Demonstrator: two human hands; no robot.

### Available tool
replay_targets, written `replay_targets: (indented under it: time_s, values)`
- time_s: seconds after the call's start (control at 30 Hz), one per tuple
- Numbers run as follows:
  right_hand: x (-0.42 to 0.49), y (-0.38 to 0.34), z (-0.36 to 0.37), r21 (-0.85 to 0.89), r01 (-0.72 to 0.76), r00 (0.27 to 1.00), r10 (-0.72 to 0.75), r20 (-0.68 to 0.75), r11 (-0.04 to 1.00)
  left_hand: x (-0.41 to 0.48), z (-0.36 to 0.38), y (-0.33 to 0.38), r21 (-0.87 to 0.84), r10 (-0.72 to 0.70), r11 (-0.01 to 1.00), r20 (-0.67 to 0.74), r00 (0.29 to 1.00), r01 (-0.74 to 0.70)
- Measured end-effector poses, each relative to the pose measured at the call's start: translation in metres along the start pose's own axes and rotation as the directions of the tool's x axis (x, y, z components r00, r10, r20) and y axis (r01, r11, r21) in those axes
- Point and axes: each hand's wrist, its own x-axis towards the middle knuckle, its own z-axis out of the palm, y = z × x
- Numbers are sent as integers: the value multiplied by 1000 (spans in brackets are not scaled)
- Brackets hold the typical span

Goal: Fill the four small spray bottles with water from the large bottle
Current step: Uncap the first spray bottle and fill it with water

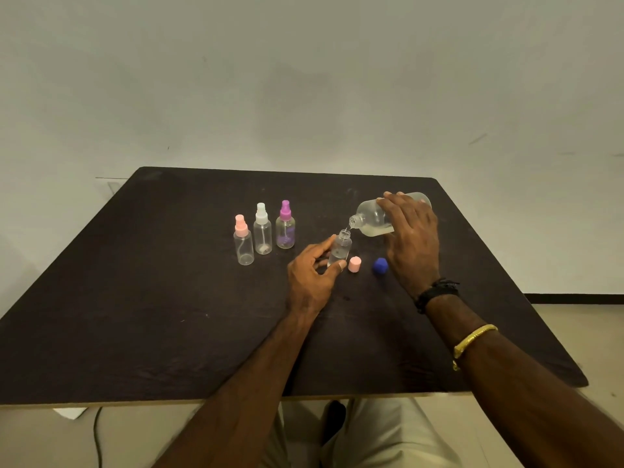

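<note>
1. My right hand [410,238] is wrapped over the large bottle [371,217], right of centre in the frame, tipping it so its neck points down and left. It looks like thin, clear plastic, about a third full of water. I judge it light but squashy, best gripped round the broad middle, gently.
2. My left hand [312,275] pinches the open small spray bottle [339,249] between thumb and fingers low on its body, at the centre of the frame. It seems featherlight and easy to topple, so I steady it near the base.
3. A thin stream runs from the large neck into the small mouth just below it.
4. A pink cap [355,265] and a blue cap [380,265] lie on the dark table [135,315] between my hands.
5. Three capped spray bottles [263,231] stand in a row left of centre, beyond my left hand, apparently empty.
</note>
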Motion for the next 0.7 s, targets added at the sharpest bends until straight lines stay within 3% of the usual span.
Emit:
replay_targets:
  time_s: [0.7]
  values:
    - [1,-1,-2,-5,-8,1000,8,15,1000,-1,0,-1,0,-8,1000,4,1000,8]
